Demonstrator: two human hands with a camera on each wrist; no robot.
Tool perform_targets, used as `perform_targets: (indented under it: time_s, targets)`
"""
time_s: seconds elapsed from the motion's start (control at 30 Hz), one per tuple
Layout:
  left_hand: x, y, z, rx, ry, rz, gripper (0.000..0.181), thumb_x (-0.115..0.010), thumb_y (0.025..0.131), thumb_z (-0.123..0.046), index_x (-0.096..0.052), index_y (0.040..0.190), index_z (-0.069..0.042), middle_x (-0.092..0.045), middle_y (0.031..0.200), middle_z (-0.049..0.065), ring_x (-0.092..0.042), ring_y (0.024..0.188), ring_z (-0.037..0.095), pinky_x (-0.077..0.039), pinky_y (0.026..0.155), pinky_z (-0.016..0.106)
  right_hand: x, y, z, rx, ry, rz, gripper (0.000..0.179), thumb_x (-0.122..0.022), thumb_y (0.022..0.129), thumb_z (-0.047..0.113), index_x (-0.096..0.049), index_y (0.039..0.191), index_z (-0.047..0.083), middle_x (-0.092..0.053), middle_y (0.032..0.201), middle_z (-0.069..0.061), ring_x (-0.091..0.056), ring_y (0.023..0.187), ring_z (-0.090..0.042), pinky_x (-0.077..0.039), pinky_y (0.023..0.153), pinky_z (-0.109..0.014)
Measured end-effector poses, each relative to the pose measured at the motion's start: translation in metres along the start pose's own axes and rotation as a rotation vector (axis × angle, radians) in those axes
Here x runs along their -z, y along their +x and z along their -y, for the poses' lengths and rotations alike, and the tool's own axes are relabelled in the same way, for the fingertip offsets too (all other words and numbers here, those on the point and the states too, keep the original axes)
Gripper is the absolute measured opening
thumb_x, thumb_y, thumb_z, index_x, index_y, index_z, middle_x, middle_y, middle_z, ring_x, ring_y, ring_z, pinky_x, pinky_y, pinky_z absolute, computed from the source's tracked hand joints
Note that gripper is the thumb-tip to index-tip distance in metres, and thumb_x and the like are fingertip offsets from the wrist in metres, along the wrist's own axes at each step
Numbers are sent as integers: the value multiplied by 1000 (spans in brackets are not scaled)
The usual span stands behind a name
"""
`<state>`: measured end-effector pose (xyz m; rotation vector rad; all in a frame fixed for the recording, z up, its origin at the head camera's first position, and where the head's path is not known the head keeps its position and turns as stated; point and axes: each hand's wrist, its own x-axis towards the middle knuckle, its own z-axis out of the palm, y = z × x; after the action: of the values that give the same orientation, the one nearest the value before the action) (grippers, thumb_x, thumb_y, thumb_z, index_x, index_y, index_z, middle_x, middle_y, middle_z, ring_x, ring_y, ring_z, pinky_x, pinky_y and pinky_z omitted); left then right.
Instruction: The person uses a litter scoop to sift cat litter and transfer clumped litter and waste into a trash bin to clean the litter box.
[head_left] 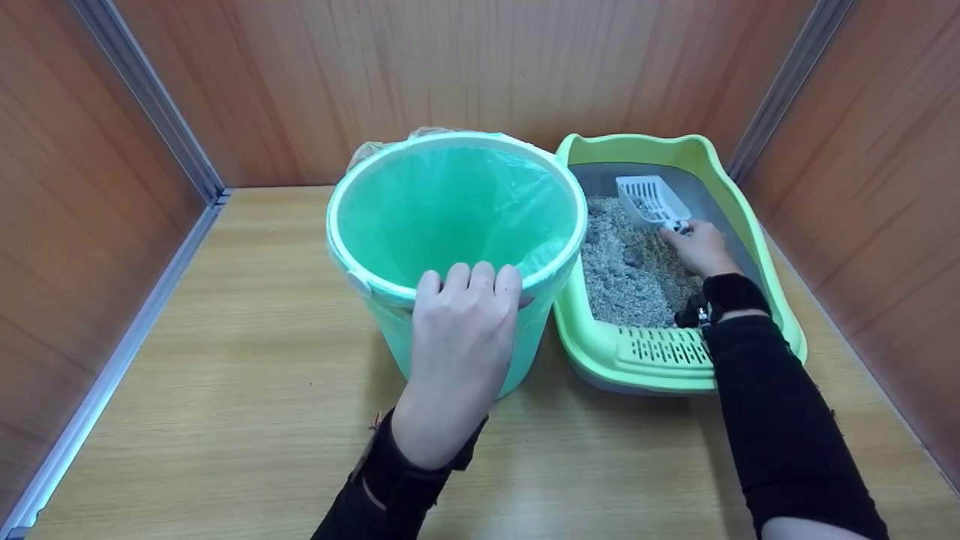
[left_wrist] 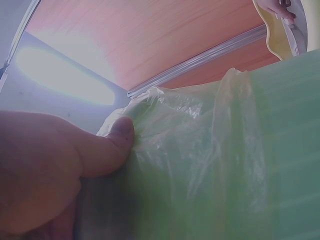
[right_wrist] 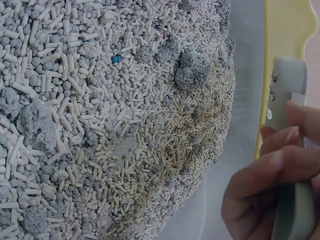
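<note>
In left hand [head_left: 465,322]: bin [head_left: 390,330], clamped at the front rim, thumb [left_wrist: 117,142] pressed on liner [head_left: 450,195] outside. In right hand [head_left: 703,249]: scoop [head_left: 649,199], fingers curled firmly round its handle. Scoop to the right of bin, over litter [head_left: 630,277] in tray [head_left: 637,375], slotted blade pointing away from the person and slightly toward bin. Tray just right of bin. Clumps [right_wrist: 192,70] among litter, also right of bin.

Handling, by guess: scoop likely light, stiff plastic; best taken by the handle and kept level to avoid spilling. Bin probably light, slightly flexible, easy to tip; rim a good hold. Liner thin, soft, likely slippery and easy to tear; best pinned against the rim. Clumps probably crumbly; better lifted from below than squeezed.

Hard to make out: any contact between scoop and litter; bits at the slots, in or beneath the blade. Left fingertips hidden over the rim of bin. Lower inside of bin out of sight. Scoop near edge-on in right wrist view, partly covered by fingers. Contact between bin and tray: cannot tell.
</note>
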<state>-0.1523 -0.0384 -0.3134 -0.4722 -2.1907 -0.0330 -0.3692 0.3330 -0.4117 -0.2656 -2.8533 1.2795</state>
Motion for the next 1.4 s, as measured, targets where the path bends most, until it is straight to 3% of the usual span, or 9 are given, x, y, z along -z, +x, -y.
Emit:
perform_targets:
  time_s: [0.17, 0.4, 0.53, 0.7, 0.93, 1.07, 1.27, 1.4]
  targets:
    - [-2, -1, -1, -3, 5, -14, 46, -74, 100, -33, -46, 70, -13, -38, 60, 2, -40, 54, 22, -32, 57, 33, 2, -1, 2, -28, 32, 75, 38, -51, 111, 42, -50, 102, 5, -42, 75, 3, -42, 56, -9, -51, 55, -29]
    - [-2, -2, 0, -8, -13, 29, 41, -76, 100, -29, -51, 72, -12, -41, 61, 2, -45, 56, 22, -34, 58, 34, 9, -2, 19, 27, -36, 34, 37, -51, 111, 40, -54, 113, 3, -44, 76, 2, -42, 55, -8, -44, 52, -27]
    - [-2, -2, 1, -1, -14, 46, 38, -77, 99, -28, -53, 74, -12, -45, 62, 3, -47, 57, 22, -35, 58, 34, 23, -3, 34, 47, -67, 41, 38, -53, 111, 40, -54, 116, 2, -43, 77, 1, -41, 57, -8, -43, 52, -27]
    - [-3, -2, 2, 1, -16, 57, 38, -77, 99, -30, -54, 75, -11, -46, 62, 3, -48, 58, 23, -36, 58, 34, 44, -8, 53, 87, -184, 52, 42, -57, 109, 43, -58, 115, 1, -46, 75, 2, -47, 58, -9, -43, 53, -26]
    - [-5, -1, 1, -1, -23, 53, 39, -76, 100, -32, -54, 75, -11, -43, 61, 3, -46, 58, 22, -35, 59, 34, 73, -23, 90, 132, -332, 134, 44, -56, 108, 45, -56, 107, 1, -49, 71, 1, -49, 56, -10, -44, 52, -28]
    - [-7, -1, 0, -5, -10, 23, 42, -75, 101, -30, -50, 72, -12, -40, 60, 2, -43, 56, 21, -34, 58, 33, 86, -34, 114, 173, -362, 158, 43, -55, 108, 43, -56, 108, 0, -51, 69, 1, -50, 54, -10, -44, 50, -27]
    - [-9, 0, -1, -10, 1, 10, 44, -75, 101, -29, -47, 70, -13, -38, 60, 1, -40, 55, 21, -33, 57, 33, 93, -58, 153, 236, -384, 197, 49, -55, 108, 44, -60, 120, -3, -51, 70, 2, -47, 52, -9, -42, 48, -25]
    - [-8, 0, 0, -7, -4, 27, 42, -75, 101, -29, -50, 72, -12, -40, 61, 2, -43, 56, 21, -34, 58, 34, 92, -80, 179, 324, -380, 184, 44, -57, 108, 48, -63, 110, 4, -54, 73, 1, -48, 57, -11, -42, 52, -27]
